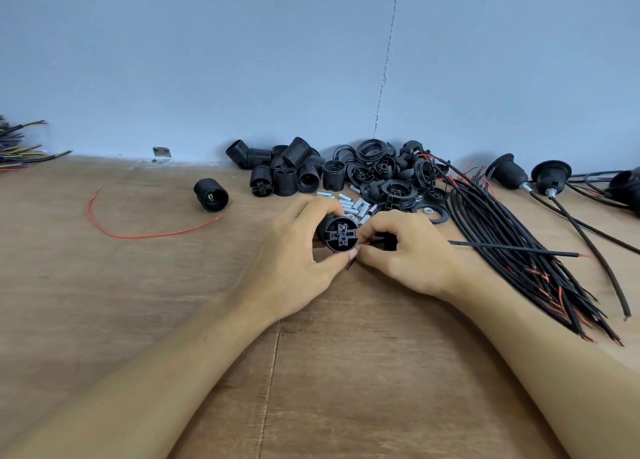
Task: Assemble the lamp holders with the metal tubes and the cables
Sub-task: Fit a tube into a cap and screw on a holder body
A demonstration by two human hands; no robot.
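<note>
The curled fingers (311,212) and thumb of the left hand (298,257) are wrapped round a black lamp holder (341,234), held low over the table (138,302) just in front of the loose metal tubes (356,205). Its terminal end is turned toward the viewer, so its long axis runs roughly from the viewer toward the wall (242,60). Immediately to its right, the near end of a cable (512,248) is pinched by the right hand (412,254). A small black part is also enclosed there and cannot be identified. The cable's long axis lies left to right, with its far end pointing right across the bundle of cables (502,216). The wire tip appears to lie just right of the terminals, so a short leftward feed is probably required.
</note>
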